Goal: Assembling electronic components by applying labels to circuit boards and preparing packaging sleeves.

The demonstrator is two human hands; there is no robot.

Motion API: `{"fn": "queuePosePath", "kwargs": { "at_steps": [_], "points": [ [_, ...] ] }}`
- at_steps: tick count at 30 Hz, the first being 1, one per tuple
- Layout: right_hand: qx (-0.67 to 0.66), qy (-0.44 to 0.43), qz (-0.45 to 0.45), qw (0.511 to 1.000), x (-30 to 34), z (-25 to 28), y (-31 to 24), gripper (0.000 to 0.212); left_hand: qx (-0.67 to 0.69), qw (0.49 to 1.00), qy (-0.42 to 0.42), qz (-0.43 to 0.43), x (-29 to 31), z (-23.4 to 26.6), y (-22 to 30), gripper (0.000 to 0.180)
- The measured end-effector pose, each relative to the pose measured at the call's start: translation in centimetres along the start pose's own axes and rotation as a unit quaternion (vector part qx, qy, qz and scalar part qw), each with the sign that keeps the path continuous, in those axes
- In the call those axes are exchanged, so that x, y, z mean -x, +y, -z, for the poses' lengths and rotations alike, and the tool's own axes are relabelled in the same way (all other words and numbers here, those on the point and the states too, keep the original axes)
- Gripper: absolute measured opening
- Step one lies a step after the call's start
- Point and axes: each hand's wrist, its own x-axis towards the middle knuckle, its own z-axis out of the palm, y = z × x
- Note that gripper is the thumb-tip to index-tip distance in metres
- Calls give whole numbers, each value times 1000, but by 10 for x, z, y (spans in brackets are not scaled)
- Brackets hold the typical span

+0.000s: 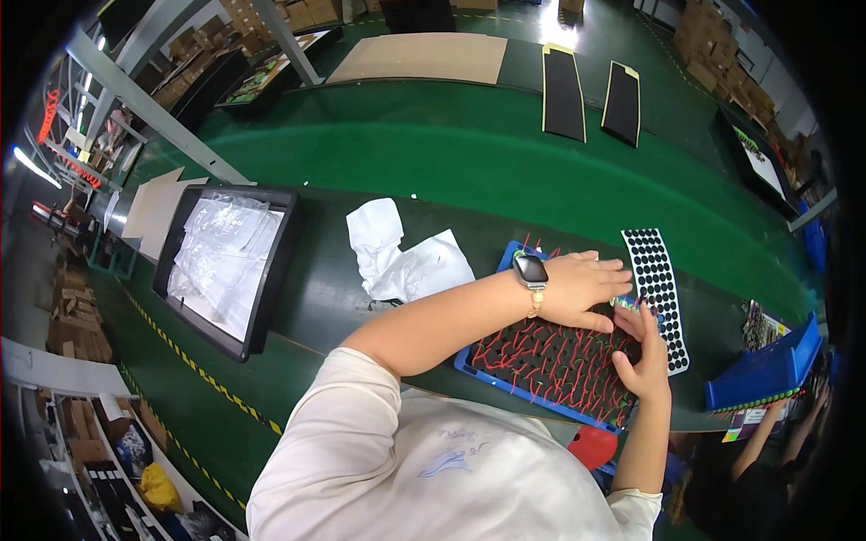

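Leftmost, a black tray (274, 281) is loaded with clear plastic bags (221, 236). Next, crumpled white paper (417, 269) is laid out. A blue tray (532, 396) of red wires (552, 362) is positioned beneath the left hand (582, 290), whose thumb and fingers are held apart, and the right hand (648, 362), likewise parted. Alongside, a white sheet of round black pads (656, 276) is placed.

Factory workshop, stacked cartons (708, 47), striped floor tape (198, 365)

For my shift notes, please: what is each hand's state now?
Left hand: open, above the blue rectangular tray of red wires.
Right hand: open, loosely curved; whether it touches anything cannot be told.
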Motion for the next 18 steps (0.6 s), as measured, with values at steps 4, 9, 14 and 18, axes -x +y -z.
{"fn": "queuePosePath", "kwargs": {
  "at_steps": [4,9,14,18],
  "points": [
    [-61,78,4,995,27,4,7,74,-12,996,-57,-60,7,-12,6,80],
    [-99,224,-11,969,22,14,19,73,-34,995,-74,-50,21,-7,6,86],
    [-104,193,-32,975,4,11,25,86,-14,995,-83,-62,25,-1,12,89],
    [-92,114,-27,989,9,7,28,85,24,990,-95,-99,31,7,19,84]
  ]
}}
